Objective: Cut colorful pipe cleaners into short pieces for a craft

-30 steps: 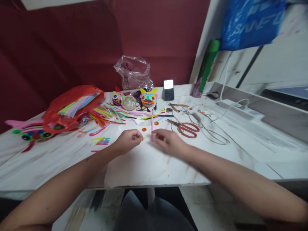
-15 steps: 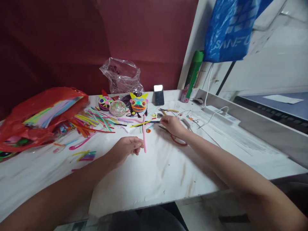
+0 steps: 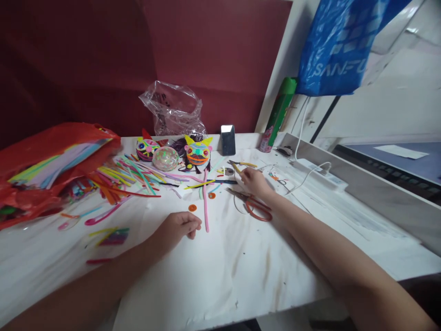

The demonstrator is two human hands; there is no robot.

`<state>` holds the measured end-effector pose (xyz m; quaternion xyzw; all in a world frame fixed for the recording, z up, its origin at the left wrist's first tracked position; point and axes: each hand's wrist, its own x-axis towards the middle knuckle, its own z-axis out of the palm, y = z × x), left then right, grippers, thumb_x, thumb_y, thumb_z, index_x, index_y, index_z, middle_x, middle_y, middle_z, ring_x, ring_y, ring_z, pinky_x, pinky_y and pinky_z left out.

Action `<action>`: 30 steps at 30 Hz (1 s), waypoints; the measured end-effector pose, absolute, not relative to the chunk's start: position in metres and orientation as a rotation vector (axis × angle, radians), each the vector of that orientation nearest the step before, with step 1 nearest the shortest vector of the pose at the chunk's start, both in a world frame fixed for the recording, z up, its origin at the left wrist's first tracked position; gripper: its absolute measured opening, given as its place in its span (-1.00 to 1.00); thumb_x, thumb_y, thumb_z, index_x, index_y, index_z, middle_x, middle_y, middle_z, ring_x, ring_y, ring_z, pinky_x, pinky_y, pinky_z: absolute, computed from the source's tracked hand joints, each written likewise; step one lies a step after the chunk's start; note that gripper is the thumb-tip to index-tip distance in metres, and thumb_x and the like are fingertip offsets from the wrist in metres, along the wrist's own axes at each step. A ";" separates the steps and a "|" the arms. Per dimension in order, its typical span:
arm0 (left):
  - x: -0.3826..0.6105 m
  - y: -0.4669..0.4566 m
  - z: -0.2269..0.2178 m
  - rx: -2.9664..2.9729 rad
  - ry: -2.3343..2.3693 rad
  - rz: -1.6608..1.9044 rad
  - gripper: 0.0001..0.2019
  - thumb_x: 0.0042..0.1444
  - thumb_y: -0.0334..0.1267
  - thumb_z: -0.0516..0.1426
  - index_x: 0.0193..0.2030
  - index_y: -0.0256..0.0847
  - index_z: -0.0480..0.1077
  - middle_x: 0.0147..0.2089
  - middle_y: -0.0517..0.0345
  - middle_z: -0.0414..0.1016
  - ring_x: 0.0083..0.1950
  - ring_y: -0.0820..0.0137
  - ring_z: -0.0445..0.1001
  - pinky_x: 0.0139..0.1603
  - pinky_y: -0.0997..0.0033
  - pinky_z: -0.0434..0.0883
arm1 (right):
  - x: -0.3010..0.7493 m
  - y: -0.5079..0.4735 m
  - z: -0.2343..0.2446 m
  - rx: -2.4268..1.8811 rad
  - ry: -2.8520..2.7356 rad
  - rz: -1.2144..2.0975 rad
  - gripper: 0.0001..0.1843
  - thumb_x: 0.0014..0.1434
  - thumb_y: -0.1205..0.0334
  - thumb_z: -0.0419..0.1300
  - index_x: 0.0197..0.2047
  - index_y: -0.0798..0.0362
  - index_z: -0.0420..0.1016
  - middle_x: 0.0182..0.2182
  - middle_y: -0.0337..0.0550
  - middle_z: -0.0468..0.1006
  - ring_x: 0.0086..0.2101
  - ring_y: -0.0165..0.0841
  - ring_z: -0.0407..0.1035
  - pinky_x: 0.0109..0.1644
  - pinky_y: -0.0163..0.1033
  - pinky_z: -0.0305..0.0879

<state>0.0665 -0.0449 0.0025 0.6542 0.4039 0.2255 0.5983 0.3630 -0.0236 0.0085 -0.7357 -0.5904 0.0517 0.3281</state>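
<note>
My left hand [image 3: 182, 226] rests low over the table, fingers curled together, just left of the lower end of a pink pipe cleaner [image 3: 206, 209]. Whether anything is between those fingertips is hidden. A small orange disc [image 3: 192, 208] lies just above the hand, and a second orange ring [image 3: 212, 196] sits right of the pipe cleaner. My right hand [image 3: 255, 181] is closed at one yellow handle of the pliers [image 3: 237, 166], which lie on the table. Below it are open scissors with red-orange handles [image 3: 260, 211].
Two decorated animal heads [image 3: 198, 154] and a speckled clear ball [image 3: 165, 158] stand behind loose pipe cleaners [image 3: 138, 172]. A red bag [image 3: 69, 138] lies left. A phone [image 3: 228, 140], green spray can [image 3: 280, 110] and power strip [image 3: 320, 174] stand at the back and right.
My left hand has drawn slightly back, baring the small orange disc. My right hand has shifted right along the pliers, so more of the scissors shows. The view has tilted a little.
</note>
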 end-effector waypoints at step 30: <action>0.064 -0.053 -0.008 1.668 0.883 0.454 -0.82 -0.07 -0.24 0.08 -0.37 -0.28 0.42 -0.51 0.22 0.33 -0.44 0.47 0.29 -0.38 0.46 0.20 | 0.352 0.082 0.017 -2.051 -1.822 0.158 -0.70 0.08 0.39 0.06 -0.17 0.13 0.55 -0.22 -0.06 0.58 -0.23 -0.33 0.44 -0.17 -0.37 0.27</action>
